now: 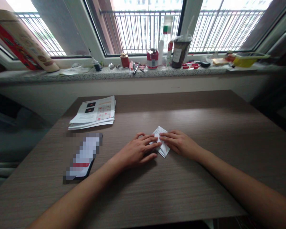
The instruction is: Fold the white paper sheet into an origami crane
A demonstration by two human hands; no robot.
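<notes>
A small folded sheet of white paper [165,150] lies on the wooden table, turned like a diamond, with printed text on its upper part. From the left, my left hand [138,150] reaches over it, fingers spread and fingertips resting on the paper. My right hand [180,143] lies flat on the paper's right side, its fingers stretched out. The fingers of both hands cover the middle of the paper, so some of the folds are hidden.
A stack of printed sheets [92,113] sits at the table's back left, with a phone [84,157], its screen pixelated, in front. Along the windowsill [81,74] stand a red can [152,58], a clear bottle [167,41], a lidded drink cup [180,52] and a yellow container [245,60].
</notes>
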